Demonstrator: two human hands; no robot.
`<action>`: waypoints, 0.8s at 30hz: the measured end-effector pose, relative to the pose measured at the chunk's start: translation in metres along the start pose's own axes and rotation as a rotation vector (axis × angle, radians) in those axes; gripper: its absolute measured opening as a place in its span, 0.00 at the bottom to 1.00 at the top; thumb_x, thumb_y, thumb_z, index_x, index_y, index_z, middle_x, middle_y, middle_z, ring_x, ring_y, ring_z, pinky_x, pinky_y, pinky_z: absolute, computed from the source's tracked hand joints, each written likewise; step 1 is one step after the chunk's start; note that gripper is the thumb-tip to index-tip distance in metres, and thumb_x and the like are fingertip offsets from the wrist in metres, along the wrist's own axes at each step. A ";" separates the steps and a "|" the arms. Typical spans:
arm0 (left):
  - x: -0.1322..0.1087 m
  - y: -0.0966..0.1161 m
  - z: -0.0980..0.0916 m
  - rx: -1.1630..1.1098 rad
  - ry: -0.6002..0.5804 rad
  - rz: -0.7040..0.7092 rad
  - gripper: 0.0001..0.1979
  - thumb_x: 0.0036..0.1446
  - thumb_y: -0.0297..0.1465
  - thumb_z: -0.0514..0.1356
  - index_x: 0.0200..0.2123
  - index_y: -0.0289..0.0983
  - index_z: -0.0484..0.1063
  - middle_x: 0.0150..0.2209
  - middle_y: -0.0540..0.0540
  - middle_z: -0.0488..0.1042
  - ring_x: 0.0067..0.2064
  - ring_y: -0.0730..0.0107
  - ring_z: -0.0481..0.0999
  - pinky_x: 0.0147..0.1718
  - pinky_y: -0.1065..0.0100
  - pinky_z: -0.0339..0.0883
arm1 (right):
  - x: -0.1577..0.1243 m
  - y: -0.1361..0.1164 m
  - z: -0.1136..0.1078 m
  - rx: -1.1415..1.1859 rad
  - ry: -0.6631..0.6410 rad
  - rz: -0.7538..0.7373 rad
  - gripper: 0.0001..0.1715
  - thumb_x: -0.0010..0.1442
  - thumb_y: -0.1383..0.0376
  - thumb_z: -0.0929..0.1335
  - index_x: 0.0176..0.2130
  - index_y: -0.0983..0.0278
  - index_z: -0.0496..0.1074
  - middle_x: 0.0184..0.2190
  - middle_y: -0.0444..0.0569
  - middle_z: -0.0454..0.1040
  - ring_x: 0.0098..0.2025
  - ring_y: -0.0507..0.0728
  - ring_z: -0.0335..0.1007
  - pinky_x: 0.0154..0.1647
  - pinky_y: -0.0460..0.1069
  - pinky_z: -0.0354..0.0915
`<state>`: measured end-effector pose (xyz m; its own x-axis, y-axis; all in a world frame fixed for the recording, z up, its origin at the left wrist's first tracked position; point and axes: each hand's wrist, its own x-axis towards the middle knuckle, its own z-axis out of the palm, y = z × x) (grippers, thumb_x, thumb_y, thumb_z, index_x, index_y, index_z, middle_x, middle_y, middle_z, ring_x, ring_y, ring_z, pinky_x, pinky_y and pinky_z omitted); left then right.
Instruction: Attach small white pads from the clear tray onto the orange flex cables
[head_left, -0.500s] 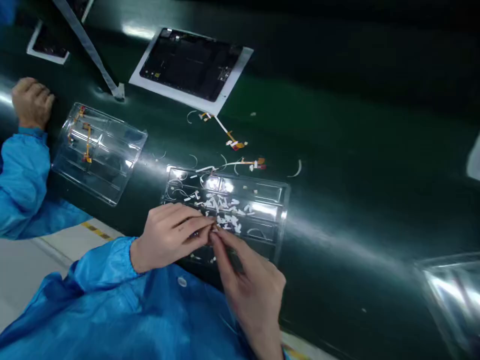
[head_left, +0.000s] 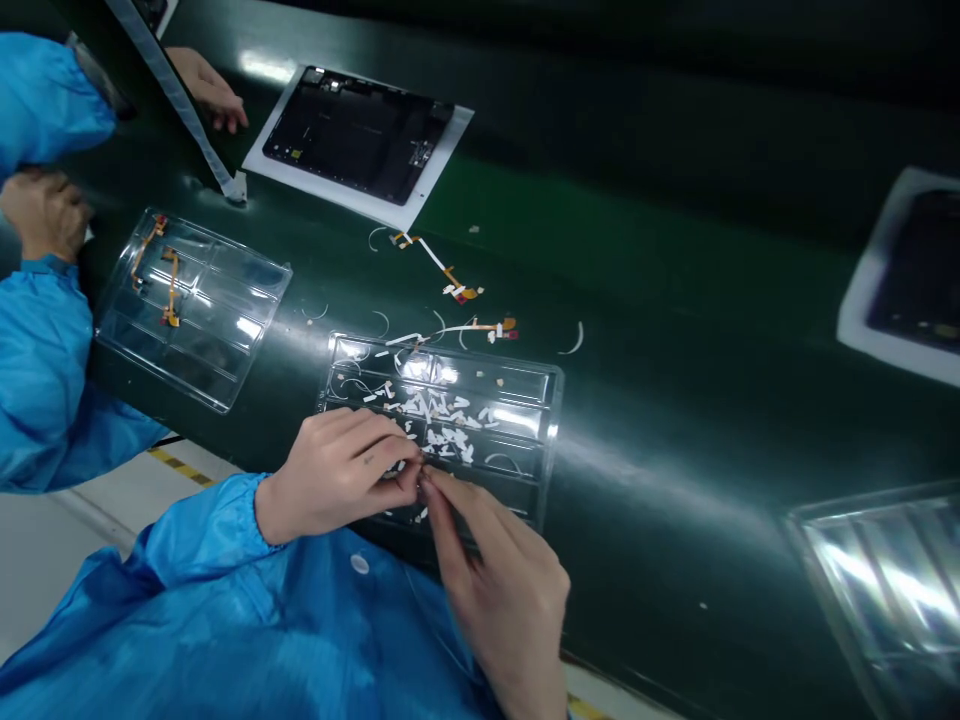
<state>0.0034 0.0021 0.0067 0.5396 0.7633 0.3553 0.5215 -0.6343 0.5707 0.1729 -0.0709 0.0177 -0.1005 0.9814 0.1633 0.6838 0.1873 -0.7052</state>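
Note:
My left hand (head_left: pixel 337 472) and my right hand (head_left: pixel 499 580) meet fingertip to fingertip over the near edge of a clear plastic tray (head_left: pixel 551 395) littered with small white scraps. Both pinch something tiny between thumb and fingers; it is too small to name. Two thin orange and white flex cables (head_left: pixel 450 280) (head_left: pixel 491 327) lie on the dark green belt just beyond the tray.
A black device on a white sheet (head_left: pixel 356 135) lies further back, and another (head_left: pixel 911 275) at the right edge. A second clear tray (head_left: pixel 217 330) holds orange cables at left. A co-worker's hands (head_left: pixel 41 210) (head_left: pixel 210 90) work at far left. Another clear tray (head_left: pixel 885 580) sits at lower right.
The devices on the belt have shifted left, and one came in at the right edge. A co-worker's hand has appeared at top left. My fingers stay pinched together.

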 end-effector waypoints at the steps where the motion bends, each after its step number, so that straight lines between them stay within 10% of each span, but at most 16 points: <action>1: 0.000 0.000 0.001 -0.011 0.004 -0.006 0.02 0.59 0.24 0.63 0.33 0.34 0.73 0.31 0.47 0.79 0.31 0.68 0.78 0.29 0.67 0.72 | 0.000 0.000 0.000 0.004 -0.002 0.001 0.09 0.69 0.73 0.67 0.48 0.67 0.75 0.40 0.52 0.81 0.39 0.54 0.79 0.45 0.47 0.73; 15: 0.002 -0.014 0.003 -0.348 0.032 -0.375 0.05 0.55 0.21 0.61 0.32 0.35 0.76 0.32 0.49 0.76 0.32 0.73 0.74 0.32 0.70 0.69 | 0.000 0.002 0.010 0.206 0.092 0.231 0.05 0.67 0.68 0.69 0.43 0.61 0.76 0.36 0.44 0.82 0.35 0.53 0.80 0.38 0.44 0.73; 24: -0.006 0.000 -0.005 -0.656 -0.147 -0.471 0.09 0.58 0.26 0.66 0.43 0.37 0.79 0.40 0.47 0.77 0.36 0.72 0.77 0.35 0.71 0.73 | 0.004 0.004 0.006 0.438 0.075 0.438 0.03 0.65 0.65 0.70 0.39 0.59 0.77 0.29 0.41 0.81 0.26 0.50 0.76 0.30 0.42 0.71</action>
<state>-0.0035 -0.0016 0.0082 0.4651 0.8791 -0.1043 0.2472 -0.0158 0.9688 0.1713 -0.0662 0.0114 0.1842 0.9684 -0.1681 0.2885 -0.2168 -0.9326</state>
